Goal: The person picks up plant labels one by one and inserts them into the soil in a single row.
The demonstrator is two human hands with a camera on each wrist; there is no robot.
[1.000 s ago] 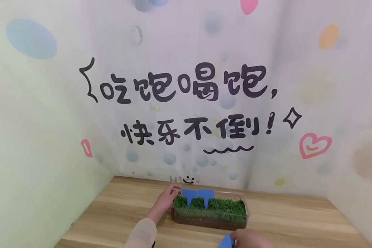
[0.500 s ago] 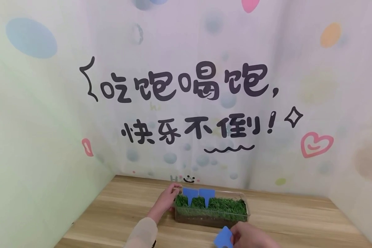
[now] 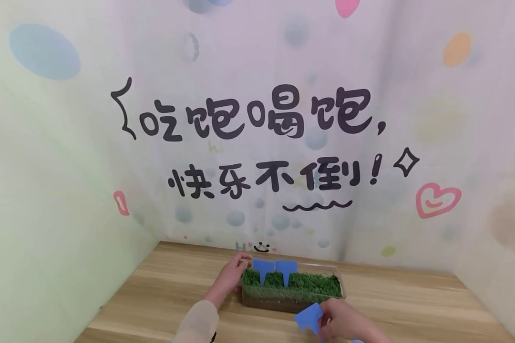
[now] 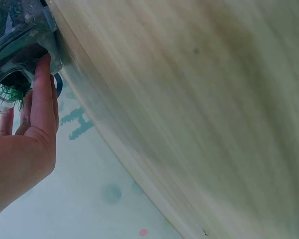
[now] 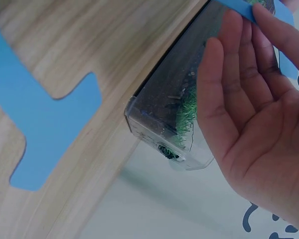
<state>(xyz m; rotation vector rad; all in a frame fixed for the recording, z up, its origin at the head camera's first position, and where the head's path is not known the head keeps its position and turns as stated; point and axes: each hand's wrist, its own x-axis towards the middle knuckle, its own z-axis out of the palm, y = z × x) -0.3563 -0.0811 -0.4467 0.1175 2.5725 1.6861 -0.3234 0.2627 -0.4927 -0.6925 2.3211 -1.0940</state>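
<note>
A clear plastic container (image 3: pixel 274 301) of soil and green grass stands on the table, with two blue T-shaped plant labels (image 3: pixel 286 269) upright in its left half. My left hand (image 3: pixel 231 275) holds the container's left end; in the left wrist view, the left hand's fingers (image 4: pixel 42 99) lie along its outside. Just in front of the container, my right hand (image 3: pixel 343 319) pinches another blue T-shaped plant label (image 3: pixel 307 315), broad head up and tilted left. In the right wrist view, its fingertips (image 5: pixel 232 20) meet the held label (image 5: pixel 239 9); part of it is hidden.
Another blue T-shaped label (image 5: pixel 45 119) lies on the wooden table (image 5: pixel 55 45), and a blue bit (image 3: pixel 357 341) shows below my right hand. A printed wall sheet (image 3: pixel 257 214) stands behind the table, with more sheeting (image 3: pixel 60 190) at the sides.
My right hand has moved up and forward towards the container, bringing the blue plant label into fuller view. The left hand and container stay practically in place.
</note>
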